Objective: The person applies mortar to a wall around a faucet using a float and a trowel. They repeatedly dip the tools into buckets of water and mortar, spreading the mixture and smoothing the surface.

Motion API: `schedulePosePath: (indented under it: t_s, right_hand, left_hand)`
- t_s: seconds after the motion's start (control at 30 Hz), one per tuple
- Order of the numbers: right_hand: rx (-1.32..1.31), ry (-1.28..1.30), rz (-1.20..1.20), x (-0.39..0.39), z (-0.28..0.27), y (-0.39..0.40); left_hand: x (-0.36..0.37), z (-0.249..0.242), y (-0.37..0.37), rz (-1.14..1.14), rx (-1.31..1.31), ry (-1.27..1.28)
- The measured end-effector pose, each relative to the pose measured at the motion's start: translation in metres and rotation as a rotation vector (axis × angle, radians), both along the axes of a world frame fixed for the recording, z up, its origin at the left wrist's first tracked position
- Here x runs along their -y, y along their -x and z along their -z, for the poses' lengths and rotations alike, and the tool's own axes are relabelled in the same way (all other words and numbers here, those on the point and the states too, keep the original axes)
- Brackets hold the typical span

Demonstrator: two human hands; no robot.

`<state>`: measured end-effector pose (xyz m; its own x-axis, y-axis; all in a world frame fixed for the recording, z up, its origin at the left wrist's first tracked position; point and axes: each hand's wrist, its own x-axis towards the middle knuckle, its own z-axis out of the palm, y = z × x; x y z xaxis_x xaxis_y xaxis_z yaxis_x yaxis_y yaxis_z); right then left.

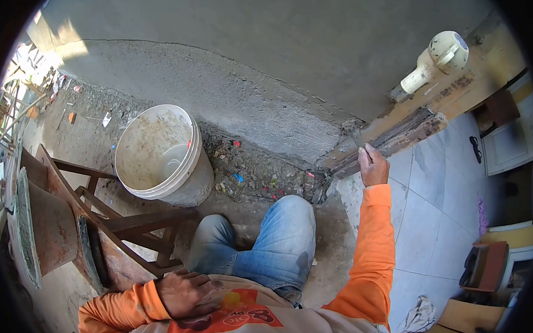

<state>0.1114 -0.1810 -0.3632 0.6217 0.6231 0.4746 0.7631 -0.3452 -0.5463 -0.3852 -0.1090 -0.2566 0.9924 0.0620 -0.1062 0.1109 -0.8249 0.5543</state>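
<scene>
My right hand (373, 165) reaches forward, fingers closed around a small flat-bladed tool (356, 136). Its grey blade points at the wall's lower corner, by the end of a worn wooden door frame piece (392, 139); the handle is hidden in my fist. Rough grey plaster (269, 107) runs along the foot of the wall beside it. My left hand (185, 294) lies flat against the front of my shirt, fingers stretched out, holding nothing. Left of my knees stands a white plastic bucket (203, 175), its inside smeared with dried residue.
A cream-coloured round fixture (444, 55) juts out at the upper right. A wooden frame (139, 226) with boards stands close on my left. Rubble and litter (243, 165) line the wall base. Pale floor tiles (425, 215), a cloth (419, 316) and furniture lie to the right.
</scene>
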Motion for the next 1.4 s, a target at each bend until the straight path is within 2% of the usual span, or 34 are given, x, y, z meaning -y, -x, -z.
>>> schedulePosePath:
  t_s: [0.2, 0.3, 0.37, 0.5, 0.6, 0.67, 0.7, 0.77, 0.87, 1.0, 1.1, 1.23, 1.4]
  right_hand:
    - [0.146, -0.044, -0.095, -0.010, -0.002, 0.001]
    - [0.078, -0.050, -0.030, -0.015, -0.004, 0.010]
    - [-0.158, -0.038, 0.025, -0.010, -0.010, 0.022]
    - [-0.052, 0.010, 0.042, -0.017, -0.001, 0.008]
    - [-0.173, -0.033, 0.016, -0.018, 0.008, 0.003]
    - [0.027, -0.051, -0.003, -0.018, 0.002, 0.002]
    - [0.027, -0.053, 0.000, -0.020, -0.007, 0.001]
    - [0.271, 0.124, -0.038, -0.027, -0.027, 0.003]
    - [0.175, 0.127, -0.111, -0.037, -0.029, 0.005]
    - [0.039, 0.049, -0.072, -0.007, -0.014, 0.002]
    - [-0.045, 0.045, -0.056, -0.001, -0.024, 0.001]
    - [0.049, 0.045, -0.060, -0.021, -0.019, -0.003]
    - [0.019, 0.046, -0.087, -0.007, -0.007, -0.003]
  left_hand:
    - [0.001, 0.000, 0.002, -0.016, -0.028, 0.002]
    - [0.000, -0.001, 0.003, -0.015, -0.017, 0.003]
    - [0.000, -0.001, 0.004, -0.008, -0.006, 0.015]
    - [0.000, 0.001, 0.004, -0.008, 0.000, 0.023]
    - [-0.001, 0.004, 0.004, 0.004, -0.013, 0.040]
    - [0.000, 0.001, 0.002, 0.012, -0.035, 0.042]
    - [0.000, 0.000, 0.001, 0.010, -0.051, 0.033]
    - [0.000, -0.002, -0.001, 0.003, -0.084, 0.031]
    - [0.001, -0.006, 0.002, 0.016, -0.128, 0.025]
    - [0.001, 0.004, 0.010, 0.007, -0.017, 0.047]
    - [0.000, 0.001, 0.008, 0.032, -0.050, 0.002]
    - [0.001, 0.002, 0.006, 0.012, -0.044, 0.000]
    - [0.001, 0.002, 0.006, 0.002, -0.020, -0.014]
